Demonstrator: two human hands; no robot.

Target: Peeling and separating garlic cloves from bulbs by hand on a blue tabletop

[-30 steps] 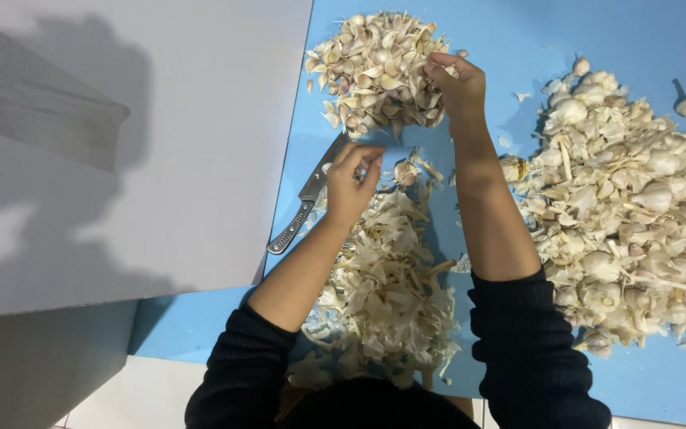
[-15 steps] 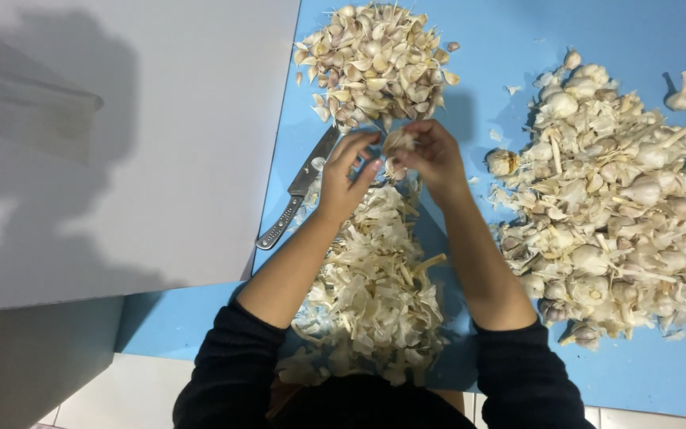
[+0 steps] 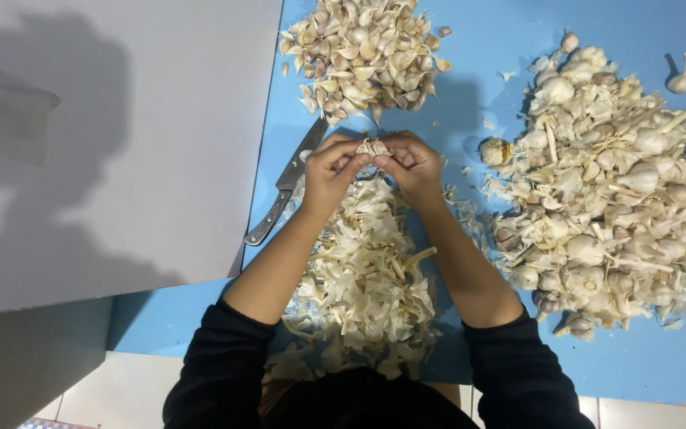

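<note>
While both hands are working over the blue table, these are lying in view, largest first:

Blue table (image 3: 518, 48): it is carrying every pile, and a white sheet (image 3: 121, 143) is covering its left part.

Whole garlic heap (image 3: 613, 199): unbroken bulbs with stalks are lying to the right of the hands, and one stray bulb (image 3: 684, 77) is sitting apart near the top right corner.

Skin pile (image 3: 363, 278): papery husks and stems are lying between the forearms, reaching towards the person's body.

Clove pile (image 3: 363, 52): separated cloves are resting just beyond the hands, at the top edge.

Knife (image 3: 286, 184): it is lying on the table, touched by no hand, blade towards the clove pile and handle by the sheet's edge, just beside the left wrist.

Left hand (image 3: 329, 171): its fingers are pinching the left side of the garlic bulb (image 3: 372, 148).

Right hand (image 3: 416, 165): its fingertips are gripping the same bulb from the right.

Garlic bulb: it is being held between both hands, above the skin pile's far end.
</note>
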